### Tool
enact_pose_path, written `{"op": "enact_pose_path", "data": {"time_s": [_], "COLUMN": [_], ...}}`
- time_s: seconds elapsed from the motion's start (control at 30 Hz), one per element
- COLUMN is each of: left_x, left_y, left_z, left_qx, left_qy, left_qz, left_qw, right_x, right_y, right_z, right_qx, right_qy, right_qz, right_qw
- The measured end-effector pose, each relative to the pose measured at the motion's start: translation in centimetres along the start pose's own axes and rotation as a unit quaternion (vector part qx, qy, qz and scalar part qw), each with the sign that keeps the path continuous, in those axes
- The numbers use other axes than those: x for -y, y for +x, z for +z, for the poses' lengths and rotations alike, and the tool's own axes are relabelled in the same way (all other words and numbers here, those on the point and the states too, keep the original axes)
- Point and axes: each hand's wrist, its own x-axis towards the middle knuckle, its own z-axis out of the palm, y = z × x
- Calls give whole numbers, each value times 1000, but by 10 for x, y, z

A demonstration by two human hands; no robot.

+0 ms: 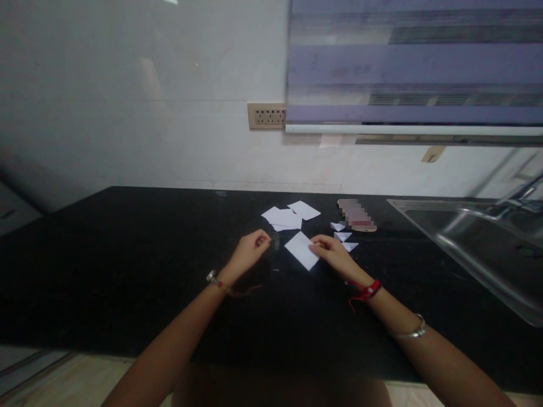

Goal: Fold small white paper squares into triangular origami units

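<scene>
Between the thumb and fingers of my right hand [335, 255] is the right corner of a square white sheet of paper [301, 250], turned like a diamond over the black counter. My left hand [251, 249] is a little to the left of the sheet, apart from it, with its fingers curled together; no object shows in them. Behind the sheet lie several loose white paper pieces [286, 219], overlapping. Beyond my right hand are 3 small folded white paper triangles [343, 236] in a row.
A phone [356, 216] lies behind the triangles. At the right, a metal sink [449, 240] with a faucet [520, 198] is set into the black counter [127, 271]. A socket panel [266, 116] and a striped blind [407, 68] are on the wall behind.
</scene>
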Motion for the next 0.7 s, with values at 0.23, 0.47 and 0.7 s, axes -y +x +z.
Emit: {"op": "enact_pose_path", "data": {"time_s": [0.23,0.47,0.7], "left_x": [-3,5,3], "left_y": [-5,-3,-2], "left_z": [26,30,28], "left_qx": [116,138,133], "left_qy": [-212,-282,-283], "left_qz": [-88,-109,-77], "left_qw": [966,943,947], "right_x": [-1,2,3], "right_y": [-4,-7,-6], "right_z": [13,17,11], "right_qx": [48,112,92], "right_qy": [106,102,41], "right_qz": [29,14,-15], "right_qw": [993,988,995]}}
